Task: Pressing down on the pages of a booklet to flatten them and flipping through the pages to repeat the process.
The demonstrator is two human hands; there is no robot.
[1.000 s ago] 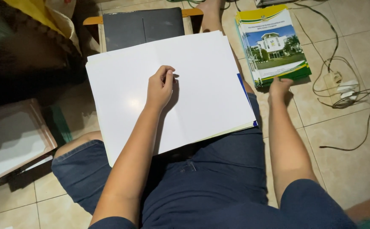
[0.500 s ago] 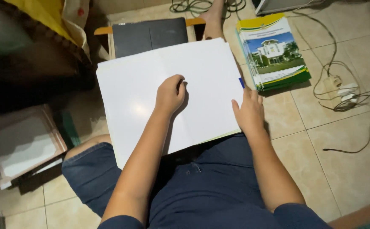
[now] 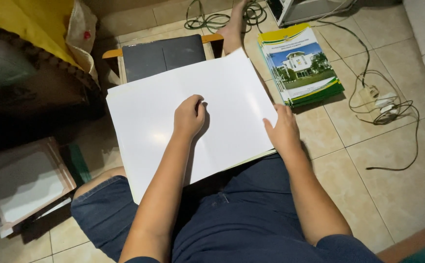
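I saw a stack of green-and-yellow booklets [image 3: 300, 65] on the tiled floor [image 3: 392, 195], a tangled cable [image 3: 383, 104] beside it, and a dark laptop [image 3: 163, 56] beyond.

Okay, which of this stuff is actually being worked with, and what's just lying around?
In use: large white sheet, left hand pressing on it, right hand at its right edge.
Lying about: stack of green booklets, dark folder, power strip, cables.

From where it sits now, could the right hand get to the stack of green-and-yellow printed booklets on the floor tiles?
Probably yes. The right hand rests on the right edge of the large white sheet, and the stack of green-and-yellow printed booklets lies just beyond it on the tiled floor, with only bare tile between them.
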